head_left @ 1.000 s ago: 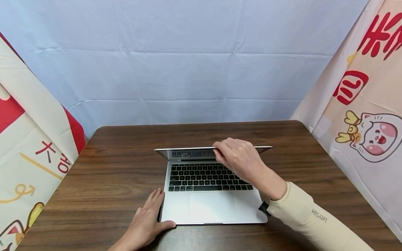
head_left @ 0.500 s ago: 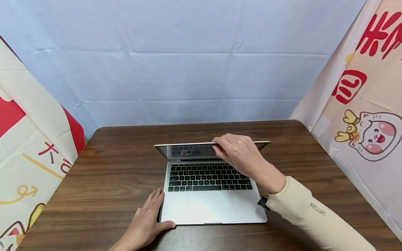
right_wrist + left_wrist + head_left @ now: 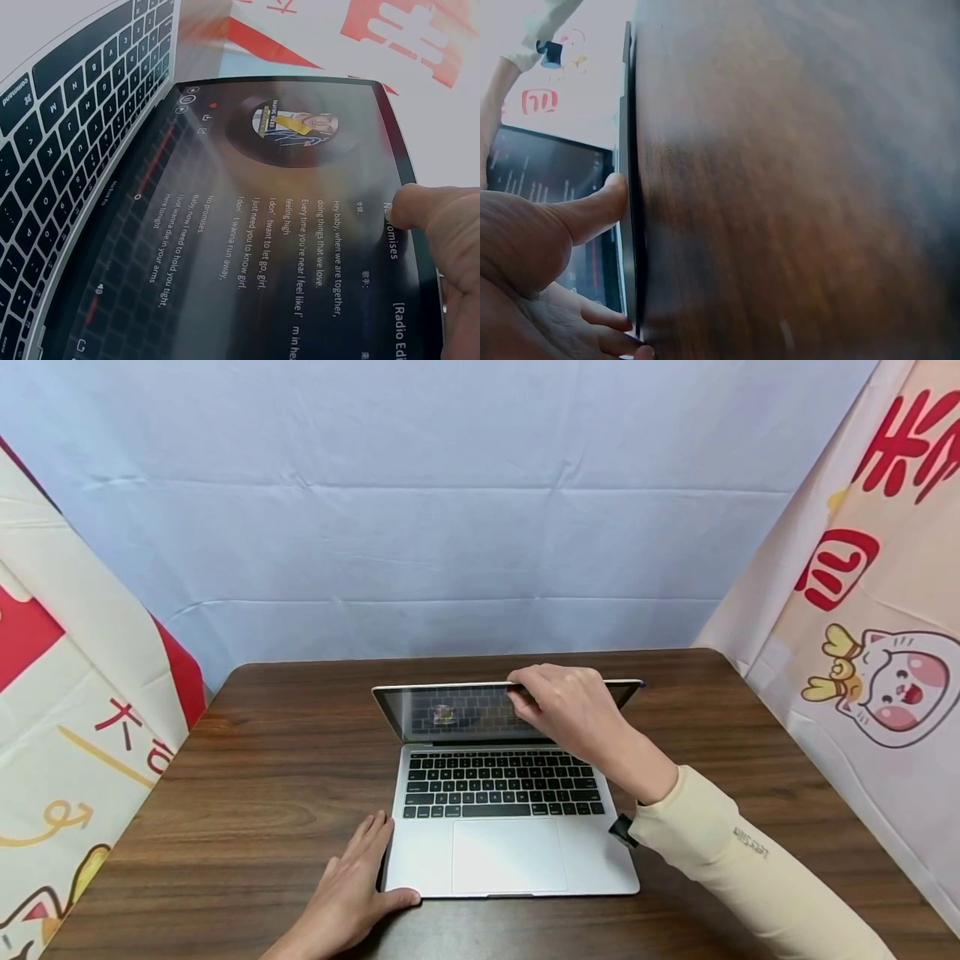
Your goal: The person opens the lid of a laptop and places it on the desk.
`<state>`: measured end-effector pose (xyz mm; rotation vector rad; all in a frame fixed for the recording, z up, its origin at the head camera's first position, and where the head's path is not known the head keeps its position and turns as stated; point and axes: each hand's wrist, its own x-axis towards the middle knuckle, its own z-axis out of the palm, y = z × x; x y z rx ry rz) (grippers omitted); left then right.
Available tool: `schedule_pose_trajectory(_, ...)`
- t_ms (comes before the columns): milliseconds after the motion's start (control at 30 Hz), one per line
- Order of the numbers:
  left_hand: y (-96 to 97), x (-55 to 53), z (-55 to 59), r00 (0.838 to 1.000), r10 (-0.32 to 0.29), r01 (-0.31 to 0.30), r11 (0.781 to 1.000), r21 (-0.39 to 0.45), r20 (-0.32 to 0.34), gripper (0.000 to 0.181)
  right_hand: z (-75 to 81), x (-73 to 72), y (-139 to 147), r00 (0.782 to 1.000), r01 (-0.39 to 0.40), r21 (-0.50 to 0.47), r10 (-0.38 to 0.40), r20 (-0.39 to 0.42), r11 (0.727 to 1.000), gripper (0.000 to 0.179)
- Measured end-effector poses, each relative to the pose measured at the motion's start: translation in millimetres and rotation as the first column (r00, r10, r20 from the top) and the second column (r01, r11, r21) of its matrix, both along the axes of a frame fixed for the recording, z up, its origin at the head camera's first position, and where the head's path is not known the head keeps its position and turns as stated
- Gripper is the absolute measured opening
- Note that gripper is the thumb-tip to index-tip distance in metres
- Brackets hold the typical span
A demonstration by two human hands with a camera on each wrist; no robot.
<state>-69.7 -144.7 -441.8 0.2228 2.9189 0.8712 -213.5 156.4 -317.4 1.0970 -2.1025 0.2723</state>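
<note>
A silver laptop (image 3: 510, 856) lies on the brown table, its lid raised to a steep angle over the black keyboard (image 3: 502, 783). The right hand (image 3: 573, 706) grips the lid's top edge, right of the middle. In the right wrist view the thumb (image 3: 412, 206) lies over the front of the lit screen (image 3: 247, 232), which shows song lyrics and a round cover picture. The left hand (image 3: 348, 885) rests at the base's front left corner, fingers along the side and thumb at the front edge. The left wrist view shows that thumb (image 3: 600, 210) against the edge.
The wood-grain table (image 3: 262, 793) extends on all sides of the laptop. A pale blue cloth (image 3: 450, 510) hangs behind it, and printed cloths (image 3: 885, 610) with red characters and cartoon animals stand at both sides.
The right hand has moved up and back with the laptop lid, tilting it further from the keyboard. More of the screen shows now. The left hand has stayed in place.
</note>
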Motion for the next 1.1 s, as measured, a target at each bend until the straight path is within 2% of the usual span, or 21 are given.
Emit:
schedule_pose_trajectory(500, 0.8, 0.4, 0.0, 1.000, 0.001, -0.001, 1.000, 0.001, 0.003, 0.104, 4.1, -9.1, -0.7, 0.999, 0.047, 0.004, -0.047, 0.011, 0.999, 0.016)
schedule_pose_trajectory(867, 0.9, 0.8, -0.4, 1.000, 0.000, 0.000, 1.000, 0.001, -0.004, 0.103, 8.3, -18.8, -4.2, 0.991, 0.125, 0.024, -0.126, 0.054, 0.992, 0.018)
schedule_pose_trajectory(1100, 0.8, 0.9, 0.7, 1.000, 0.000, 0.000, 1.000, 0.001, -0.009, 0.103, 11.2, -24.9, -4.9, 0.987, 0.135, 0.034, -0.137, 0.085, 0.990, 0.018)
